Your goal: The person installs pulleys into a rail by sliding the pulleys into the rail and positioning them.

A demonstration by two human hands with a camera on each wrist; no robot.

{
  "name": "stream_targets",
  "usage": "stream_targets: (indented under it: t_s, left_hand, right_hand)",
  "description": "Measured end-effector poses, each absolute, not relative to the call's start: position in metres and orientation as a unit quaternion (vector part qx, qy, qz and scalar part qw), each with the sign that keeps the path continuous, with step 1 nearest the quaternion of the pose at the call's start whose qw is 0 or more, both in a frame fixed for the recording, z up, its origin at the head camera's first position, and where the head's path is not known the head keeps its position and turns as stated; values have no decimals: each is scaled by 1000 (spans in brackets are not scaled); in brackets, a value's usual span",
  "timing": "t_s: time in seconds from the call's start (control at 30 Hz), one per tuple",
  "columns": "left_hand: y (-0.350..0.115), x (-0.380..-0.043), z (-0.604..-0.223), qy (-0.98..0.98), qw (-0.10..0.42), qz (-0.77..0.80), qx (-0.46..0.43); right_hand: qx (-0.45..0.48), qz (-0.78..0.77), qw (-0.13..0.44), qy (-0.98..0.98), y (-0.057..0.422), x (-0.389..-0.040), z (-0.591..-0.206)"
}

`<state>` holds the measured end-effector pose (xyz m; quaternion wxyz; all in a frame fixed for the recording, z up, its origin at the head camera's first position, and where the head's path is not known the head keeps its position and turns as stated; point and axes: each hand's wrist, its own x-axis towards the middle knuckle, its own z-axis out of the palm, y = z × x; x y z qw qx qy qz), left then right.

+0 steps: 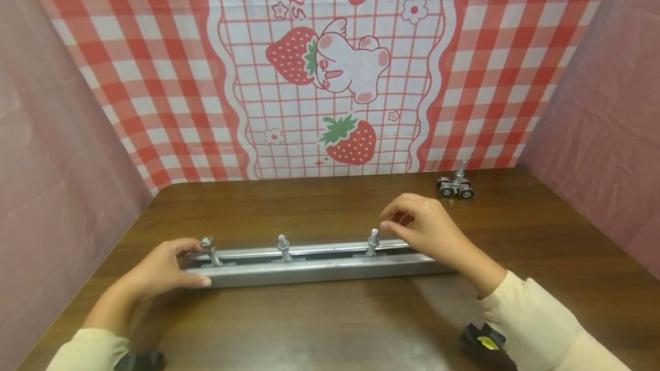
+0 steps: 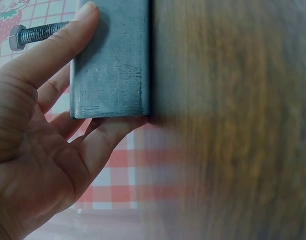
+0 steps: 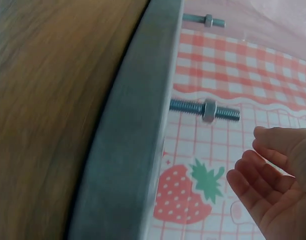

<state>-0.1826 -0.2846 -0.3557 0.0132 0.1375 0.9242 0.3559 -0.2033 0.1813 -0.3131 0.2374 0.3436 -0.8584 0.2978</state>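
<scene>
A long grey metal channel rail (image 1: pixel 319 272) lies across the table, its slot facing up. My left hand (image 1: pixel 160 271) grips its left end, thumb on the near wall (image 2: pixel 113 65) and fingers round the end and far side. Three threaded bolts stand up from the slot: a left bolt (image 1: pixel 208 251) beside my left fingers, a middle bolt (image 1: pixel 283 248) and a right bolt (image 1: pixel 373 242). A hex nut (image 3: pixel 209 110) sits partway along one threaded shaft. Just right of the right bolt's top hovers my right hand (image 1: pixel 433 231), fingers loosely bent, holding nothing; a small gap separates them.
At the back right of the brown wooden table (image 1: pixel 289 325) stands a small four-wheeled trolley (image 1: pixel 456 188) with an upright bolt. A strawberry-print checked cloth (image 1: pixel 170 73) hangs behind the table, with pink cloth (image 1: pixel 57 130) at both sides.
</scene>
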Motion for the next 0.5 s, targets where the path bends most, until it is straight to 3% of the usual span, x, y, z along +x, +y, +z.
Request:
stream_targets:
  t_s: [0.2, 0.5]
  left_hand:
    - [-285, -183, -357, 925, 8, 351, 144]
    - [-285, -184, -358, 924, 6, 353, 147]
  right_hand:
    - [340, 278, 275, -855, 200, -210, -310]
    - [284, 265, 277, -879, 227, -223, -307]
